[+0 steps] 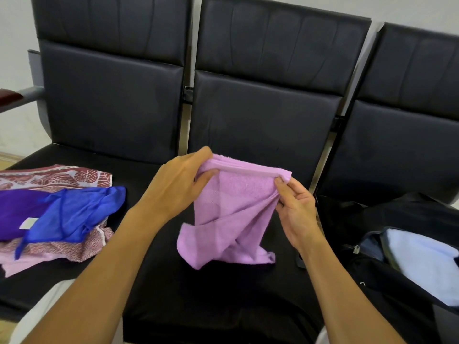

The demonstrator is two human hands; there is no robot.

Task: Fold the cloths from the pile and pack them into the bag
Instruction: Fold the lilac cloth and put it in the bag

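Note:
A lilac towel hangs over the middle seat, its top edge folded into several layers. My left hand pinches the top left corner and my right hand pinches the top right corner. The towel's lower end droops and touches the black seat. On the left seat lies the pile of cloths: a blue cloth, a purple one, and red-and-white patterned ones beneath. On the right seat sits an open black bag with a light blue folded cloth inside.
A row of three black padded seats with tall backs fills the view. A grey armrest sticks out at the far left. A white wall stands behind. A dark phone-like object lies by the bag.

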